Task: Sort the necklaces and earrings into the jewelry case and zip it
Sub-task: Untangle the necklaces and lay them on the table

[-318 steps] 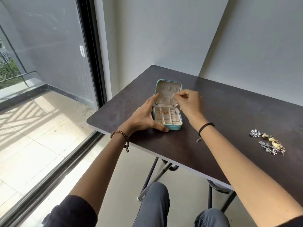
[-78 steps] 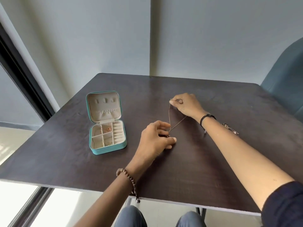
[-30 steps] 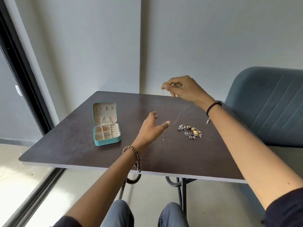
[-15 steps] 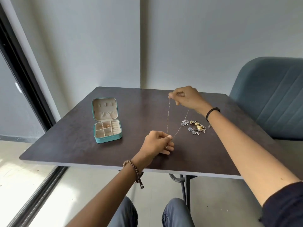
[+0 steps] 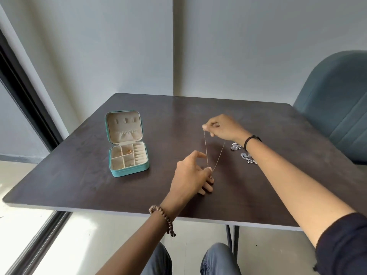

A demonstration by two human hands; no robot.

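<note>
Our right hand (image 5: pixel 224 127) is up and farther out, with the arm reaching in from the right. Its thumb and pointer finger are pinched tight together on a thin chain, and the other fingers are curled in. Our left hand (image 5: pixel 191 174) is lower and nearer to us, with the arm coming up from below. Its thumb and fingertips pinch the chain's bottom end. The pointer finger sticks up a little.
</note>
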